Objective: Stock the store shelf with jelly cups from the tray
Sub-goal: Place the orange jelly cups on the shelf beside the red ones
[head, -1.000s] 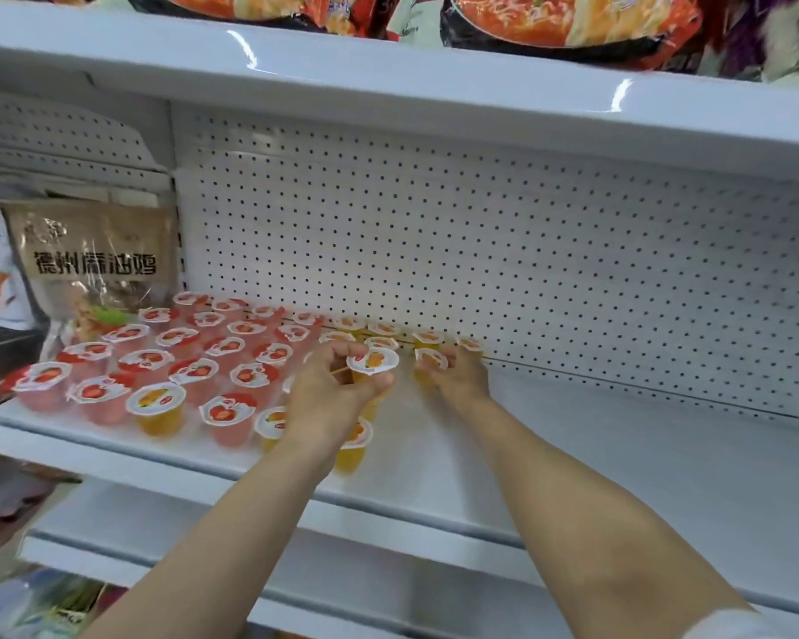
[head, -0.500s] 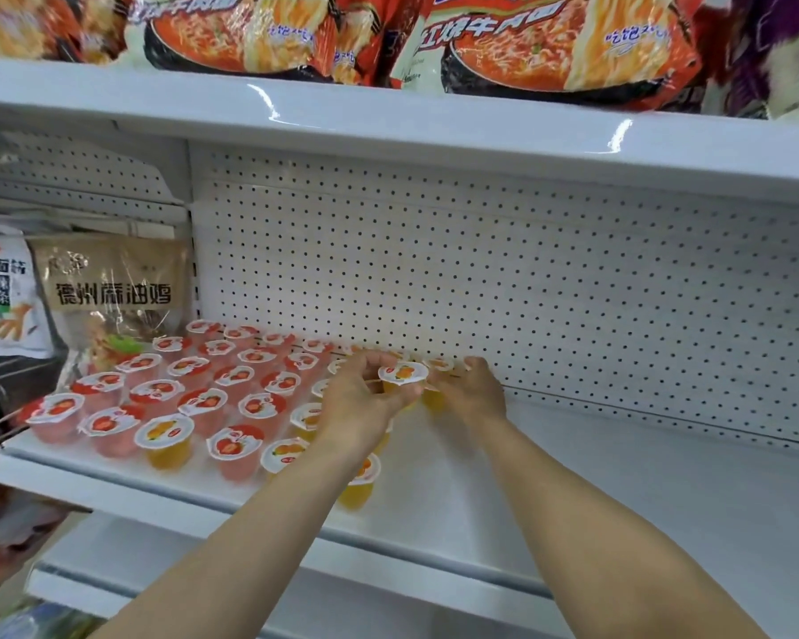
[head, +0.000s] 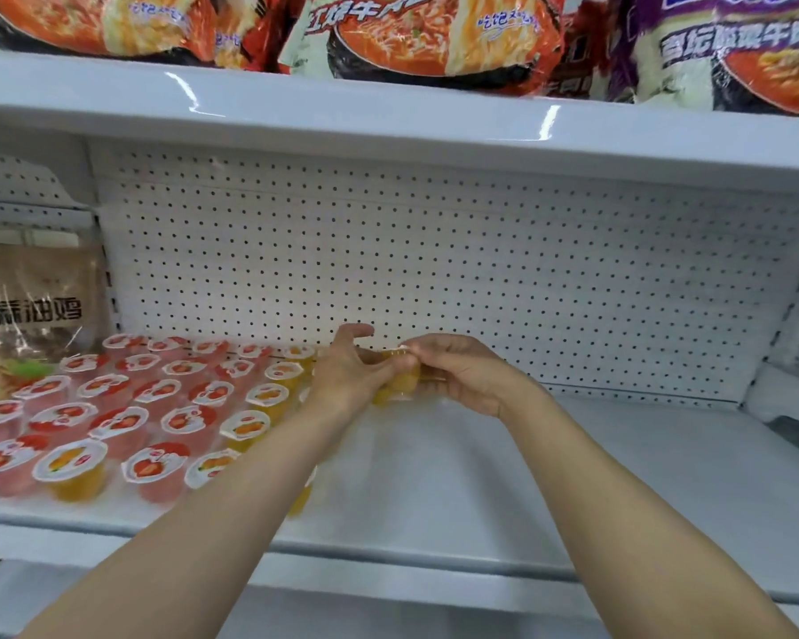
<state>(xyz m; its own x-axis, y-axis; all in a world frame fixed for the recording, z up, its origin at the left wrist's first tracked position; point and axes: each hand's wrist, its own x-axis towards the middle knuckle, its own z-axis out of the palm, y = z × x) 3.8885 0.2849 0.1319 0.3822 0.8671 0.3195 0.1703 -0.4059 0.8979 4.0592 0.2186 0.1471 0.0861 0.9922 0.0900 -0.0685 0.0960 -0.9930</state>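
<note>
Left of the hands, red jelly cups (head: 111,422) and orange jelly cups (head: 72,472) cover the white shelf (head: 480,477), behind them a black-dotted white pegboard (head: 434,260).

Rows of jelly cups (head: 158,408) crowd the shelf (head: 619,477) on its left; its right half lies bare up to the pegboard (head: 480,279).

Bright, even overhead light glares off the upper shelf edge (head: 194,96); hands motion-blurred, frame edges bowed.
</note>
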